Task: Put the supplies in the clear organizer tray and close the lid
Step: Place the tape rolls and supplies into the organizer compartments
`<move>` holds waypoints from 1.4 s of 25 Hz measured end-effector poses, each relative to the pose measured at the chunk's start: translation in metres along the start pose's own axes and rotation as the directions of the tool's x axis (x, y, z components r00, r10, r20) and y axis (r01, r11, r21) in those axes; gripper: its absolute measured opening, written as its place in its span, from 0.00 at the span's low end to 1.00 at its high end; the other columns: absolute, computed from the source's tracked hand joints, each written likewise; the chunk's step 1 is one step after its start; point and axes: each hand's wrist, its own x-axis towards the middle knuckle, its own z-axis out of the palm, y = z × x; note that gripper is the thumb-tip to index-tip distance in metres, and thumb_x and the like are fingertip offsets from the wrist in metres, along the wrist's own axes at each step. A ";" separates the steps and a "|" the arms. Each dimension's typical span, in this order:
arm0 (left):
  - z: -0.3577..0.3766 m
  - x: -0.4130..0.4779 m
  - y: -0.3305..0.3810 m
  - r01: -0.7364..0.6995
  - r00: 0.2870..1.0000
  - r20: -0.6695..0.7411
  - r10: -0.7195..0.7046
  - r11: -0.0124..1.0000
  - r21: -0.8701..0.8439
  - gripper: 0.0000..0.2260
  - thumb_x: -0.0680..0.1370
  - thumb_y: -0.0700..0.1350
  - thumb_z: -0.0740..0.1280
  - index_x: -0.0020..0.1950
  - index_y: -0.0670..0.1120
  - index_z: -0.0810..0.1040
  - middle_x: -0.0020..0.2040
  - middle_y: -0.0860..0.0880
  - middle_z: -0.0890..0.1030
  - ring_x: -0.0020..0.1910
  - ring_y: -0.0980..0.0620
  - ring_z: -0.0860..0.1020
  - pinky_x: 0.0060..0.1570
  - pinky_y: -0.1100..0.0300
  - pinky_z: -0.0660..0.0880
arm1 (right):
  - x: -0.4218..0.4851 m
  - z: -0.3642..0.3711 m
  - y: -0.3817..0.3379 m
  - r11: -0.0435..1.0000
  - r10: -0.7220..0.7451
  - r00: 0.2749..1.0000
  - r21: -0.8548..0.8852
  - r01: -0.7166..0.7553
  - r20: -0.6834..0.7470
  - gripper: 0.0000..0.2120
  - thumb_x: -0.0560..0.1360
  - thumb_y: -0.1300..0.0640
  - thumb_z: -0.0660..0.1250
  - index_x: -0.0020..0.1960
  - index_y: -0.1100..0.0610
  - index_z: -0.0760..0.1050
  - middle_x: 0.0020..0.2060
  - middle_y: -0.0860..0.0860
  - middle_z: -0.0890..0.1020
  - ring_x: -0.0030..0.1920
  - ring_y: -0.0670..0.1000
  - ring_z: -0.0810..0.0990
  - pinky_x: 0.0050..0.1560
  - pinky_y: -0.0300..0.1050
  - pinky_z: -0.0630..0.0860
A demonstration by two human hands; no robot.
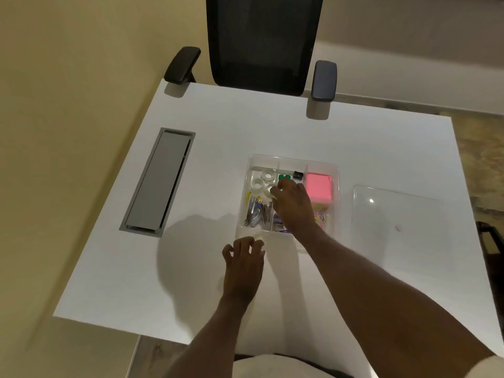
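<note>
Clear plastic organizer tray [293,160] sits open at the middle of a white worktop [272,126] as two bare hands work at it.

Right hand [293,205] reaches into the tray's middle section, fingers curled down beside the tape rolls [263,181]; whether that grip holds anything cannot be told. Left hand [242,257] rests at the tray's near left corner, fingers bent and loosely spread, holding nothing visible. Inside the tray lie a pink pad [319,188] at the right, coloured paper clips [321,218] below it, metal clips [257,214] at the near left, and small green [283,176] and black [298,175] items at the far middle. Transparent lid [395,211] lies flat on the worktop just right of the tray, apart from it. A grey cable hatch [161,181] is set into the worktop well to the left, and a black office chair [261,42] stands at the far edge.
</note>
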 end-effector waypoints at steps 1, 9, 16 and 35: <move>-0.004 0.010 -0.002 0.009 1.000 -0.012 -0.008 1.000 0.013 0.15 0.75 0.47 0.75 0.60 0.50 0.78 0.58 0.47 0.80 0.57 0.46 0.76 0.58 0.47 0.72 | 0.015 -0.001 0.000 1.000 0.015 1.000 -0.013 -0.014 0.023 0.12 0.74 0.63 0.70 0.57 0.56 0.80 0.51 0.54 0.80 0.51 0.55 0.79 0.55 0.51 0.76; -0.026 0.097 -0.034 -0.001 1.000 -0.028 0.004 0.994 0.111 0.16 0.74 0.48 0.79 0.59 0.50 0.81 0.55 0.47 0.81 0.54 0.46 0.80 0.55 0.47 0.73 | 0.093 0.024 0.005 0.997 0.022 0.985 -0.076 -0.008 0.173 0.12 0.76 0.62 0.66 0.56 0.54 0.82 0.51 0.53 0.81 0.54 0.56 0.78 0.59 0.50 0.70; -0.021 0.151 -0.046 -0.045 0.996 -0.066 0.054 0.990 0.131 0.11 0.76 0.50 0.75 0.56 0.52 0.80 0.55 0.49 0.81 0.55 0.46 0.80 0.58 0.48 0.68 | 0.123 0.044 0.008 1.000 -0.001 0.979 -0.026 0.007 0.206 0.13 0.76 0.63 0.63 0.58 0.56 0.81 0.52 0.55 0.80 0.56 0.57 0.78 0.60 0.50 0.70; 0.018 0.241 0.007 0.139 0.936 0.314 -0.158 0.987 0.083 0.10 0.82 0.49 0.67 0.60 0.51 0.85 0.60 0.48 0.83 0.63 0.45 0.74 0.62 0.46 0.65 | 0.015 0.056 0.041 0.891 0.316 0.946 0.322 -0.321 0.070 0.18 0.74 0.58 0.73 0.63 0.55 0.77 0.57 0.54 0.82 0.54 0.53 0.80 0.57 0.50 0.78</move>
